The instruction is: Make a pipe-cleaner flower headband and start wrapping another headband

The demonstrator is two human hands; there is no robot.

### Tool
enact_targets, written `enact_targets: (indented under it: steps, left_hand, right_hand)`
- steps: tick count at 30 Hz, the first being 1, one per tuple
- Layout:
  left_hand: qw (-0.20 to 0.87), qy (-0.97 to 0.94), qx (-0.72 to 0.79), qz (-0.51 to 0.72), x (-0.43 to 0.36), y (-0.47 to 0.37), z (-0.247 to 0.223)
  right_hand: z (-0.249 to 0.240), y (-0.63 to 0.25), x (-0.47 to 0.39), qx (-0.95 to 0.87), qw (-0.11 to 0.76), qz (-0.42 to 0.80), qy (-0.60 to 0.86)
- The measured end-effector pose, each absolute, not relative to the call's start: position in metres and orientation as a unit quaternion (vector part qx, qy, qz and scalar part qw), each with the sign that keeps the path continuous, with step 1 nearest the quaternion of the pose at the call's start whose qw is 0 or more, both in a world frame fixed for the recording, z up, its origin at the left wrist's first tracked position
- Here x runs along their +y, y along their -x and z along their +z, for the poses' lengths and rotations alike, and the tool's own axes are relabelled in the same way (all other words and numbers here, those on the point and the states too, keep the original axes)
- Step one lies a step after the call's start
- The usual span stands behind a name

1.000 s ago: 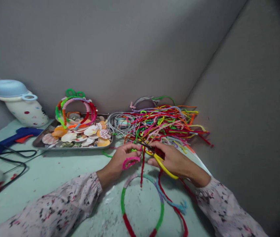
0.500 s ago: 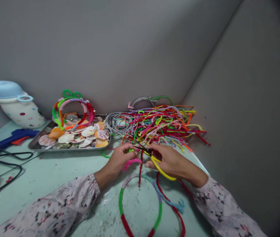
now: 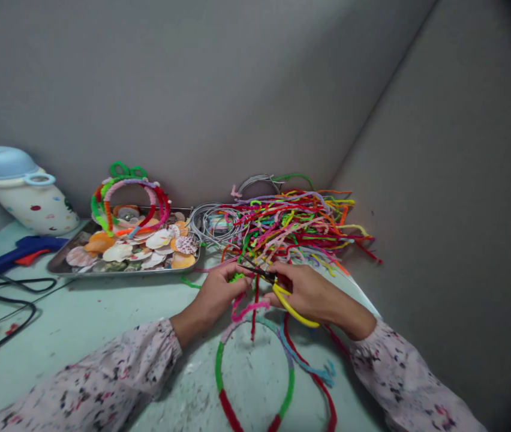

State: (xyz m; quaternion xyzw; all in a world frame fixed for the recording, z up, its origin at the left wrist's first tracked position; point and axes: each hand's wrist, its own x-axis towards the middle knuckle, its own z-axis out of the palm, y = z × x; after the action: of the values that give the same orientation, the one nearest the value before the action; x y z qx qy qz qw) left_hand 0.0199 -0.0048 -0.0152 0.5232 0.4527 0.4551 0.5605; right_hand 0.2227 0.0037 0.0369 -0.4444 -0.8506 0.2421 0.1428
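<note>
My left hand (image 3: 221,294) is closed on fuzzy pipe cleaners, with a bright green bit at its fingertips and a curled pink one (image 3: 252,308) hanging below. The scissors (image 3: 295,311) have yellow handles and dark blades, and my right hand (image 3: 312,293) grips them. Their blades point left, close to my left fingertips. Below both hands lies a large ring (image 3: 219,366) wrapped in pink, green, red and blue. A light blue strand (image 3: 303,362) and a red strand (image 3: 328,399) rest at its right.
Behind my hands is a heap of colourful pipe cleaners (image 3: 300,222) beside coiled grey wire (image 3: 201,227). A metal tray (image 3: 134,273) of shells carries wrapped rings (image 3: 164,207). Farther left are a blue glue gun (image 3: 8,258), its black cord (image 3: 35,309) and a white bottle (image 3: 35,204).
The pink pipe cleaner below my left hand has swung right and now hangs nearer my right fingers. The whole view has shifted slightly. Both hands keep nearly the same place.
</note>
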Motion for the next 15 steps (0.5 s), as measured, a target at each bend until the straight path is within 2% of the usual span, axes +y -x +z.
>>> enact_targets:
  steps: [15]
  left_hand:
    - [0.542, -0.533, 0.475, 0.444, -0.0055, -0.0226, -0.0086]
  right_hand:
    - [0.0365, -0.2222, 0.0046, -0.846, 0.148, 0.240, 0.451]
